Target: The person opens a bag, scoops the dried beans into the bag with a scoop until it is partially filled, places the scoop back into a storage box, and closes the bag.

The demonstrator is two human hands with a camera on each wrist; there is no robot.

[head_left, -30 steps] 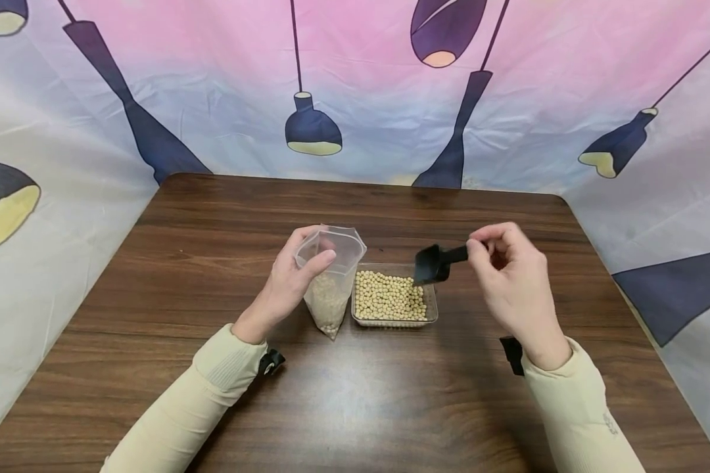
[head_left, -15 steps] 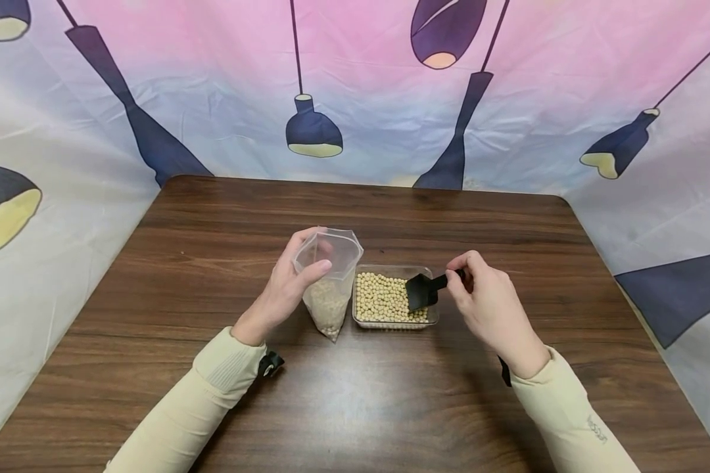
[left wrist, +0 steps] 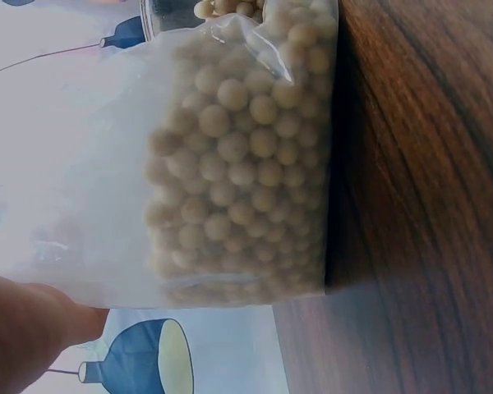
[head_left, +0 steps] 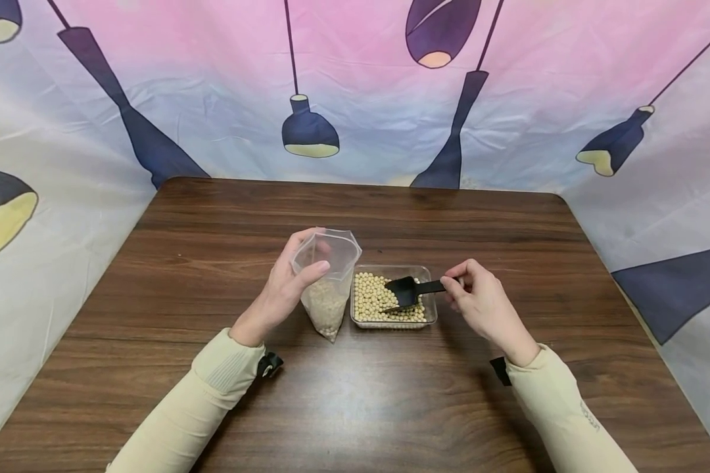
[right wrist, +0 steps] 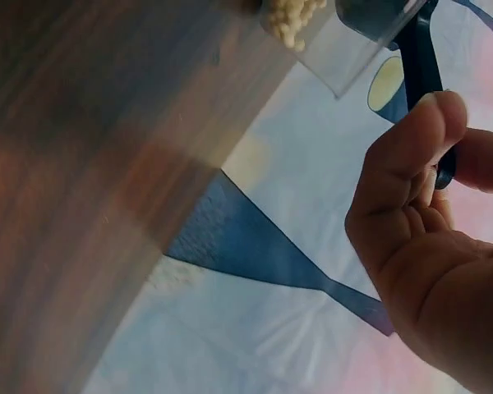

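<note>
My left hand [head_left: 286, 282] grips a clear plastic bag [head_left: 337, 259] by its upper part, thumb at the front, mouth spread wide. Round pale soybeans [left wrist: 238, 164] fill the bag's lower part, which stands on the table. Right beside it sits a clear rectangular container [head_left: 393, 324] with more soybeans [head_left: 369, 295] in it. My right hand [head_left: 485, 302] pinches the handle of a small black scoop [head_left: 405, 291] between thumb and fingers. The scoop's blade is down among the beans at the container's right half. In the right wrist view, the handle [right wrist: 419, 61] passes over the container's rim.
A dark wood-grain table [head_left: 355, 407] lies under everything. Behind and at its sides hangs a cloth [head_left: 378, 118] printed with lamps. Black straps show at both wrists.
My right hand has come down and to the left, bringing the scoop from above the container's right edge into the beans. The left hand and bag have stayed about the same.
</note>
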